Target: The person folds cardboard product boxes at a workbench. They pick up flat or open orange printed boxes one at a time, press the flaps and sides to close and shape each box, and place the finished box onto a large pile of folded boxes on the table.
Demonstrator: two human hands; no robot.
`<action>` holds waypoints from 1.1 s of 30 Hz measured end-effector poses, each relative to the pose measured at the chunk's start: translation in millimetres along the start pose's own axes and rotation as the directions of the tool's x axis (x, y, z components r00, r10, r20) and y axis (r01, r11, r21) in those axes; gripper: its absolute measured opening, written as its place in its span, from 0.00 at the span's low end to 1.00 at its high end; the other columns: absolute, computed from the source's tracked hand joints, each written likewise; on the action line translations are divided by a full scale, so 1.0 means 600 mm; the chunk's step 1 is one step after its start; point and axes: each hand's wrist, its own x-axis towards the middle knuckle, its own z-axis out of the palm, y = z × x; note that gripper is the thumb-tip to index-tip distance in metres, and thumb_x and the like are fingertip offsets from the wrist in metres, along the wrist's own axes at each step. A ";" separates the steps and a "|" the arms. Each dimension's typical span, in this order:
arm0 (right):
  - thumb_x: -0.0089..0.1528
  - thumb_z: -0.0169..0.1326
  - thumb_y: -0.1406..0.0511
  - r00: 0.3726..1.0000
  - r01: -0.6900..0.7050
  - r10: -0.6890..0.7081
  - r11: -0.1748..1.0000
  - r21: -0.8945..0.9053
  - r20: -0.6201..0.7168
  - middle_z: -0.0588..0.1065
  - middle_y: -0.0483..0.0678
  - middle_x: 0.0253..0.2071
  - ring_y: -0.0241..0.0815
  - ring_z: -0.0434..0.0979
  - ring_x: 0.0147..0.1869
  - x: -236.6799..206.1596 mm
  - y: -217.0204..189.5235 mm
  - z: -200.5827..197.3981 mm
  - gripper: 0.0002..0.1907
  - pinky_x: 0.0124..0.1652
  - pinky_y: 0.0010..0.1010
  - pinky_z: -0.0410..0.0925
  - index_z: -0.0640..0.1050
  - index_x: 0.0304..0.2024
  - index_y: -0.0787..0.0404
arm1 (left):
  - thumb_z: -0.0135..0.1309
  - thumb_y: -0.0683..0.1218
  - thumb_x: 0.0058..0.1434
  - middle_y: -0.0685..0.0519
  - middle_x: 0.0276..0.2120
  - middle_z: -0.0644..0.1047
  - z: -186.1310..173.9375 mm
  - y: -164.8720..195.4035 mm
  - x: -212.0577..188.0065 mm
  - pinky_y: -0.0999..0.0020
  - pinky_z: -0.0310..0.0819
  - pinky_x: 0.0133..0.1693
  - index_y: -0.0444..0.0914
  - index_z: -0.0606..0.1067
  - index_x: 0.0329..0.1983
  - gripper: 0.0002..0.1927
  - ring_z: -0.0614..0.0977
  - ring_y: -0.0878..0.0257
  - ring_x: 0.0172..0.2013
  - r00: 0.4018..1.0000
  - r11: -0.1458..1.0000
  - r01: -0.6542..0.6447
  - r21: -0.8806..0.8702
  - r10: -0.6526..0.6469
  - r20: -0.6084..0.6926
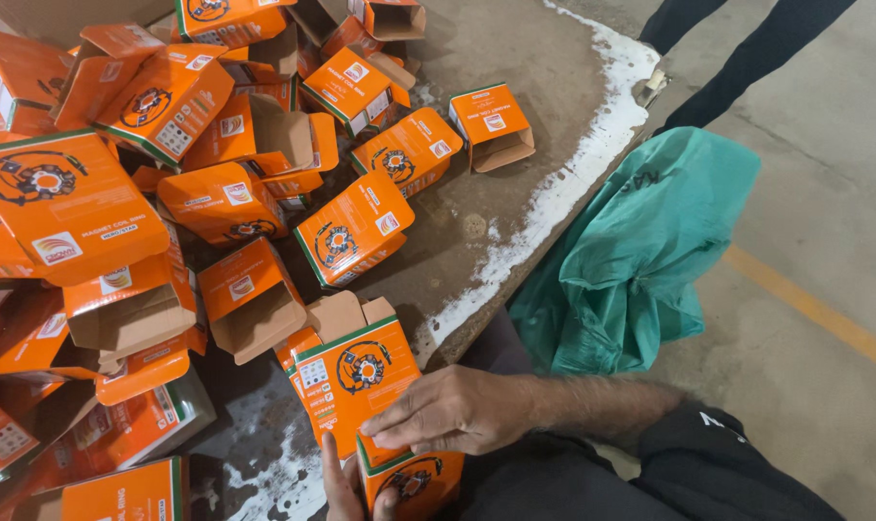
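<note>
My right hand (449,410) lies over the lower edge of an orange cardboard box (356,371) with a green stripe and a round coil picture, fingers pressed on it. Its top flap stands open. Just below, only the fingers of my left hand (344,490) show at the bottom edge. They grip a second orange box (414,479) of the same kind, partly tucked under my right hand. Both boxes sit at the near edge of the brown worktop (476,227).
Many similar orange boxes (356,232), some open and empty, are piled across the left and back of the worktop. Its edge is smeared white (554,203). A teal plastic bag (640,251) hangs beside it. Another person's legs (737,58) stand at the top right on a concrete floor with a yellow line (814,309).
</note>
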 end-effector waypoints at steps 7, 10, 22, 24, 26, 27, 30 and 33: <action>0.68 0.57 0.59 0.999 0.040 -0.038 0.996 -0.079 0.027 0.71 0.59 0.70 0.59 0.74 0.71 0.024 0.006 0.009 0.28 0.68 0.49 0.68 0.71 0.66 0.66 | 0.52 0.49 0.64 0.32 0.64 0.68 0.025 0.046 0.008 0.55 0.77 0.46 0.34 0.33 0.80 0.52 0.80 0.48 0.52 0.951 0.974 0.201 -0.103 -0.219 -0.217; 0.67 0.58 0.61 0.999 0.007 -0.009 0.998 -0.056 -0.037 0.73 0.58 0.67 0.59 0.75 0.70 0.030 0.016 0.002 0.24 0.66 0.48 0.69 0.73 0.63 0.64 | 0.47 0.45 0.68 0.36 0.65 0.69 0.028 0.090 0.025 0.55 0.68 0.61 0.31 0.39 0.80 0.44 0.76 0.51 0.61 0.965 0.984 0.161 0.080 -0.140 -0.223; 0.70 0.41 0.44 0.897 -0.188 0.345 0.862 0.470 -0.275 0.77 0.55 0.59 0.52 0.75 0.61 0.026 0.123 -0.018 0.35 0.66 0.40 0.68 0.76 0.64 0.64 | 0.51 0.43 0.72 0.41 0.71 0.64 -0.024 0.188 0.095 0.59 0.56 0.72 0.34 0.40 0.81 0.44 0.66 0.54 0.71 0.916 0.917 0.394 0.064 -0.385 -0.116; 0.73 0.49 0.52 0.815 -0.241 0.439 0.850 0.469 -0.377 0.75 0.57 0.60 0.58 0.77 0.63 0.036 0.166 -0.012 0.28 0.66 0.41 0.68 0.73 0.66 0.65 | 0.52 0.49 0.72 0.44 0.75 0.59 -0.058 0.197 0.119 0.58 0.54 0.74 0.36 0.42 0.81 0.43 0.62 0.54 0.74 0.953 0.973 0.224 0.055 -0.206 -0.220; 0.72 0.54 0.58 0.821 -0.327 0.406 0.911 0.252 -0.402 0.75 0.59 0.61 0.61 0.76 0.64 0.042 0.194 0.002 0.23 0.66 0.42 0.68 0.72 0.65 0.66 | 0.53 0.55 0.73 0.44 0.76 0.56 -0.087 0.193 0.140 0.53 0.58 0.67 0.39 0.44 0.82 0.44 0.62 0.51 0.73 0.895 0.940 -0.150 -0.306 -0.002 -0.446; 0.71 0.54 0.60 0.871 -0.361 0.342 0.932 0.012 -0.354 0.75 0.59 0.60 0.61 0.76 0.65 0.047 0.205 0.013 0.22 0.65 0.43 0.68 0.73 0.63 0.66 | 0.55 0.58 0.72 0.42 0.74 0.59 -0.098 0.188 0.146 0.49 0.65 0.58 0.41 0.44 0.83 0.46 0.67 0.47 0.69 0.828 0.715 -0.395 -0.577 0.006 -0.560; 0.62 0.60 0.63 0.945 -0.304 0.222 0.869 -0.390 -0.241 0.71 0.63 0.60 0.64 0.68 0.67 0.061 0.218 0.053 0.23 0.63 0.46 0.64 0.76 0.57 0.66 | 0.58 0.58 0.72 0.48 0.78 0.54 -0.094 0.151 0.162 0.51 0.57 0.74 0.44 0.44 0.83 0.47 0.60 0.51 0.75 0.784 0.987 -0.145 -0.070 0.071 -0.616; 0.58 0.60 0.63 0.953 -0.297 0.216 0.809 -0.507 -0.212 0.71 0.58 0.59 0.60 0.66 0.70 0.076 0.217 0.059 0.26 0.67 0.47 0.62 0.74 0.58 0.66 | 0.54 0.58 0.69 0.37 0.75 0.59 -0.040 0.105 0.166 0.46 0.56 0.73 0.35 0.57 0.76 0.39 0.61 0.39 0.75 0.972 0.559 0.216 0.801 -0.043 -0.232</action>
